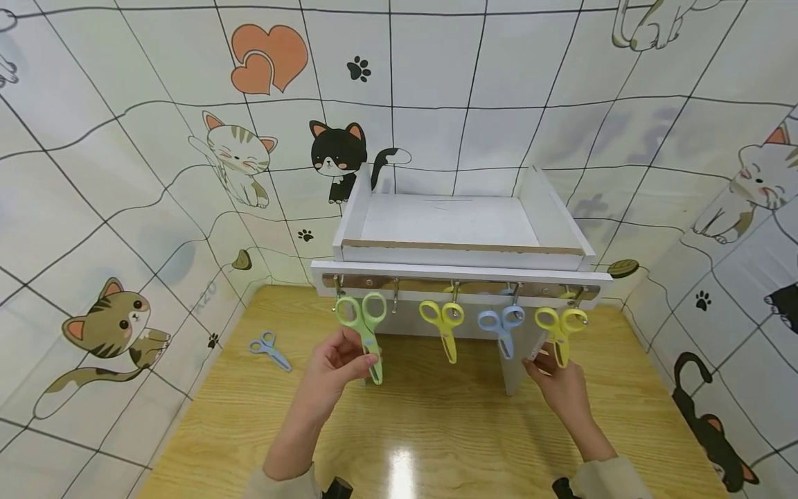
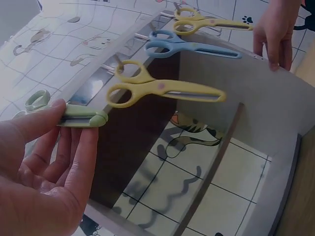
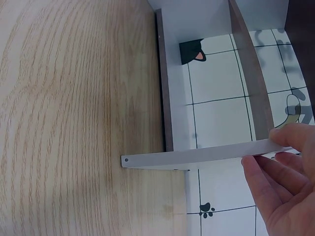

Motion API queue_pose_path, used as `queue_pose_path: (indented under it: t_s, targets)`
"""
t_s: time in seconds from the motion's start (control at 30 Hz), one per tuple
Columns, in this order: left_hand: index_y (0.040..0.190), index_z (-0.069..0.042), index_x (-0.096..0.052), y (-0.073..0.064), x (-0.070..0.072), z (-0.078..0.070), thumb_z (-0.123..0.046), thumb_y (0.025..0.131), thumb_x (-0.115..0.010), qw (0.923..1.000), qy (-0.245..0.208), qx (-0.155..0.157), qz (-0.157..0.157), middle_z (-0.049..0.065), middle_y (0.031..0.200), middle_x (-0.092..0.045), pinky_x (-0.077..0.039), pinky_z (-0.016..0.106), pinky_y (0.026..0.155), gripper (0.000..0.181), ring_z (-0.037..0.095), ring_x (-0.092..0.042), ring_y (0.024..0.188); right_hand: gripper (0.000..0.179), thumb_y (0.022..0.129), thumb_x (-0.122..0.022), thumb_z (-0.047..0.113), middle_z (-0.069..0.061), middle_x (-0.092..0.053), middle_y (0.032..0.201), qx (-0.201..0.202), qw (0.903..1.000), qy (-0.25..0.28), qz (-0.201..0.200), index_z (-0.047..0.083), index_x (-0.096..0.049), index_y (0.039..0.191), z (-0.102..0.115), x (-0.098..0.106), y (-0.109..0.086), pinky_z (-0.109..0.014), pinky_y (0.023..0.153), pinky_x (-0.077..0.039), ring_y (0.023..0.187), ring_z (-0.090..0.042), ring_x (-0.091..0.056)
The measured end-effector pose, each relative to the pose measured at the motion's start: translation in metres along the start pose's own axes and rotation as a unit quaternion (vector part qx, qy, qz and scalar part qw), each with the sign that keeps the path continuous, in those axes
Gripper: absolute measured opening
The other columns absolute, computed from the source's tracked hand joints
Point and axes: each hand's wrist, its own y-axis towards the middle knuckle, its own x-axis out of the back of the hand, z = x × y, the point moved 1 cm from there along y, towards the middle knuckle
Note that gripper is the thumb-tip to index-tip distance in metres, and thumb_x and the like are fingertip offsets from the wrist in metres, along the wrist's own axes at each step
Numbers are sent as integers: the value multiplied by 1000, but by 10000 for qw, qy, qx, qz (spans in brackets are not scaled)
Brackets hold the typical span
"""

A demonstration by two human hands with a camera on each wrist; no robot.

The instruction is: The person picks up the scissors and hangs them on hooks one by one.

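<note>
My left hand (image 1: 333, 371) pinches light green scissors (image 1: 366, 331) by the blade end, between thumb and fingers. Their handles are up by the leftmost hook of a white stand (image 1: 464, 269); I cannot tell whether a loop is on that hook. Farther right, yellow scissors (image 1: 445, 326), blue scissors (image 1: 502, 331) and a second pair of yellow scissors (image 1: 561, 333) hang from the stand's hooks, blades down. Behind that last pair, my right hand (image 1: 561, 384) grips the edge of the stand's right side panel (image 3: 206, 156), thumb on one face and fingers on the other.
Another pair of blue scissors (image 1: 271, 351) lies on the wooden table (image 1: 449, 443), left of the stand. A bare hook (image 1: 395, 294) is between the green scissors and the nearer yellow pair. An open tray (image 1: 449, 218) tops the stand, with a cat-patterned wall covering (image 1: 430, 138) behind it.
</note>
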Motion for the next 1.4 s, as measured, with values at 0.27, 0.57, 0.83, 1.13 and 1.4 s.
queue_pose_path:
  t_s: [0.27,0.57,0.83,1.13,1.4]
  targets:
    - [99,-8,-55,4,-8,21,1,93,-65,9997,-177,117,128,-13,92,-69,-56,18,70,15,2,-64,78,34,91,-70,4,-27,-72,110,104,9999,-67,-45,-3,-61,123,-2,-1,0,-35,76,-63,96,-36,-73]
    - [107,3,-54,5,-9,38,-1,94,-64,9978,-65,647,-109,-15,94,-70,-56,19,72,17,2,-66,83,31,91,-71,5,-26,-73,107,133,9999,-59,-42,-2,-62,121,-3,-1,0,-29,74,-63,94,-27,-75]
    - [111,10,-50,4,-10,51,-2,94,-63,9965,-36,807,210,-10,94,-65,-59,21,79,24,3,-67,84,30,92,-70,5,-26,-73,107,132,9999,-64,-50,-3,-62,120,-1,-1,0,-24,74,-62,94,-31,-75]
    - [116,20,-45,2,-7,71,0,94,-62,9948,-170,907,422,-8,98,-65,-60,25,86,34,3,-67,88,30,91,-71,6,-26,-73,105,140,9998,-147,-66,-2,-64,119,-3,0,0,-12,70,-57,93,-28,-75]
    - [119,17,-46,-3,17,91,-4,97,-59,9939,-200,1053,239,-8,101,-66,-60,28,85,33,5,-68,91,28,92,-70,5,-26,-73,106,135,9998,-167,-49,-2,-63,118,-2,-1,1,-23,72,-62,95,-40,-73]
